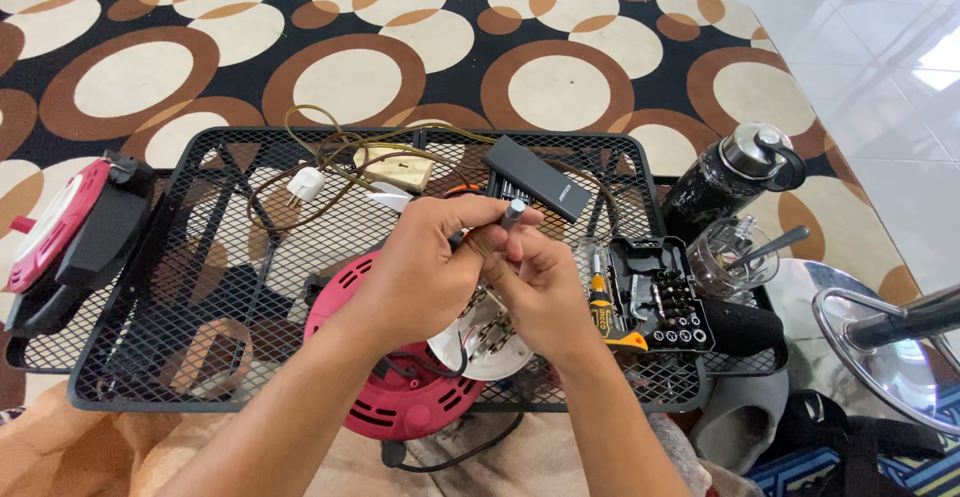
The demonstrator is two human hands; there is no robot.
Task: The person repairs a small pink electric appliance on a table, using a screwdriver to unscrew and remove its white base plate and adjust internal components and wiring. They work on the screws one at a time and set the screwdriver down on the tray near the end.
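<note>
Head view: a small metal screwdriver [510, 214] is pinched by the left hand [425, 272] near its tip end, while the right hand [540, 292] is curled in close with its fingertips on the shaft. Both are held just above an opened red cable reel [385, 397] on the mesh counter [140, 357]. That tool looks light, stiff and a bit slippery, so the knurled part is probably best gripped. A bit set case [660, 297] is parked just right, a black flask [730, 172] further out.
</note>
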